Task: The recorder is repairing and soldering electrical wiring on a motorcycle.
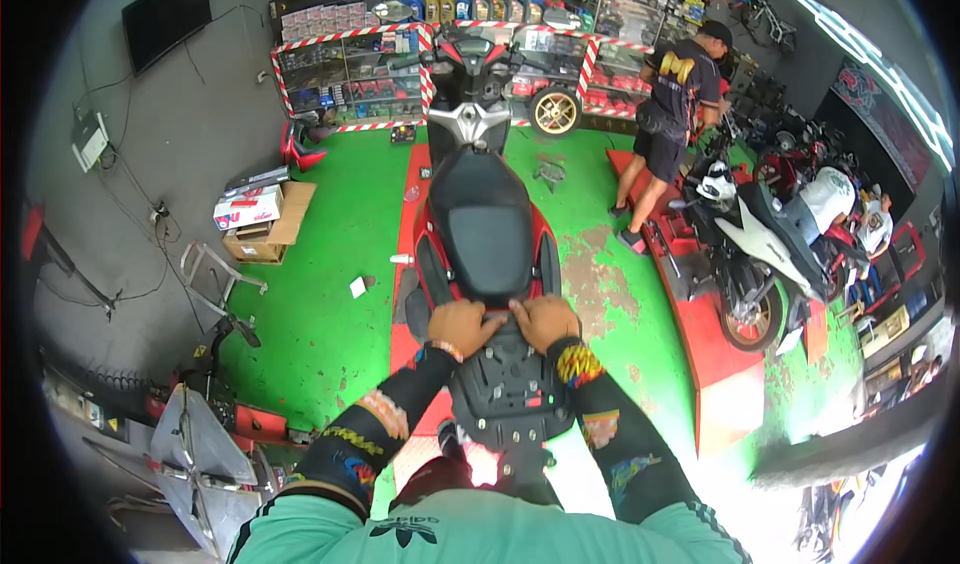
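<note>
A red and black scooter with a black seat stands upright, facing away from me on a red strip. Behind the seat sits a black slotted rear rack. My left hand has its fingers curled on the rack's front edge, just below the seat's back end, thumb pointing inward. Beside it on the right, my right hand grips that same edge, fingertips partly hidden. The two thumbs nearly meet. Printed dark sleeves cover both forearms.
Striped display cases line the back wall. Cardboard boxes lie on the left; a metal stand is lower left. At right, a person stands beside motorcycles on a red platform. Other people are farther right.
</note>
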